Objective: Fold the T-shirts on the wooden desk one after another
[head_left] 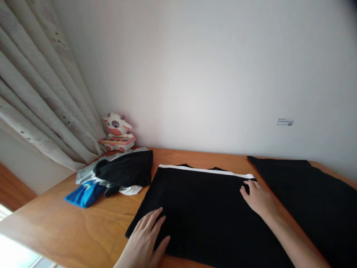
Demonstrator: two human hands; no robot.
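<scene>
A black garment [206, 212] lies spread on the wooden table in front of me, with a white band [205, 170] running along its far edge. My left hand [147, 234] rests on its near left side, fingers stretched out and apart. Near the far right corner, just below the end of the white band, my right hand [256, 197] touches the cloth with loosely bent, separated fingers. Neither hand appears to grip anything. Two small dark points of cloth show beyond the white band.
Left of the garment is a pile of clothes [125, 169] in black, grey and white, with a blue piece [85, 194]. A toy cow [118, 132] stands behind it, by the curtain [41, 85]. Another black cloth [309, 197] covers the wooden table's [69, 223] right side. A wall rises behind.
</scene>
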